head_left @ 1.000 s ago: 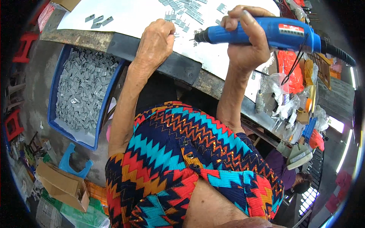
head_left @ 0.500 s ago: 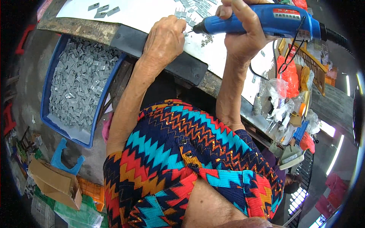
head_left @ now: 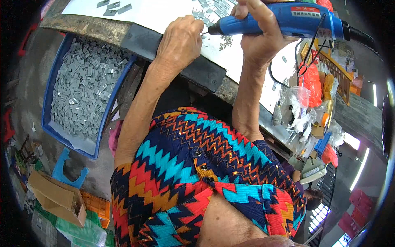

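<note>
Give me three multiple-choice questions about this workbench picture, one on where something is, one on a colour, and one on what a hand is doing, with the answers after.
1. Where is the blue bin of small grey metal pieces?
A. On the white bench top
B. Below the bench, on the person's left
C. On the person's lap

2. What colour is the body of the power tool?
A. Blue
B. Yellow
C. Green

3. What is the right hand doing?
A. Resting open on the lap
B. Reaching into the bin
C. Gripping the power tool, its tip pointed toward the left hand

Answers: 1 B, the bin sits lower than the white bench top, at the left of the view. 2 A, the housing is blue with a black cord end. 3 C, the fingers wrap the tool's body and its tip meets the left hand's fingertips.
</note>
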Available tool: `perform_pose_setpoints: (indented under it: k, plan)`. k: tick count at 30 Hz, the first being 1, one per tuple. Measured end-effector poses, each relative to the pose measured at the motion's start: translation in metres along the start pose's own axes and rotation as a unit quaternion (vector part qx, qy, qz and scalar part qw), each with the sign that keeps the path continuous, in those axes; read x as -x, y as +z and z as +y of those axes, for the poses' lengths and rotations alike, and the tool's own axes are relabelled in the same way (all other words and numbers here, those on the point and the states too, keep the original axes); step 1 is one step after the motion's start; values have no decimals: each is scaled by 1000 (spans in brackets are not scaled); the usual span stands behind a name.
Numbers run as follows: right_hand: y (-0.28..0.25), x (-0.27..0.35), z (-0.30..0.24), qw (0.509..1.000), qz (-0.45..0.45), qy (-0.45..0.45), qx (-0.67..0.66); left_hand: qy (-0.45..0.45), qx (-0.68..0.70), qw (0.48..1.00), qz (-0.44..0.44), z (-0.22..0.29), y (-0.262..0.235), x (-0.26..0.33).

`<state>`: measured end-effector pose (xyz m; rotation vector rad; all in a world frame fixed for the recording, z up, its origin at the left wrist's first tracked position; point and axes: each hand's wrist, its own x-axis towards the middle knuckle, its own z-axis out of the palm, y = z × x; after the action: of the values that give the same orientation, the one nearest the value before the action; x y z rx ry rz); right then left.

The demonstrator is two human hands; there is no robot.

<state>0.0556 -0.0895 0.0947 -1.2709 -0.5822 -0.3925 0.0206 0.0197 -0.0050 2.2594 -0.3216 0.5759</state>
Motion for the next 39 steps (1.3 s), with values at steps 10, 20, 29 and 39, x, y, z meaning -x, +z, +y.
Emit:
perform_pose_setpoints:
  k: [10,20,29,39]
  plan:
    - [3,1,3,1000,14,0,8,-4,3,1000,3,-1,1,0]
    - [1,-1,6,998,-59,10,3,-18,14,1000,-14,-2,-1,-3]
    - [2,3,18,979,-46,7,200,-33,81,996,-18,-1,-3,-5]
    - [-12,2,25,996,-82,9,25,-13,59,998,-2,2,-2,-3]
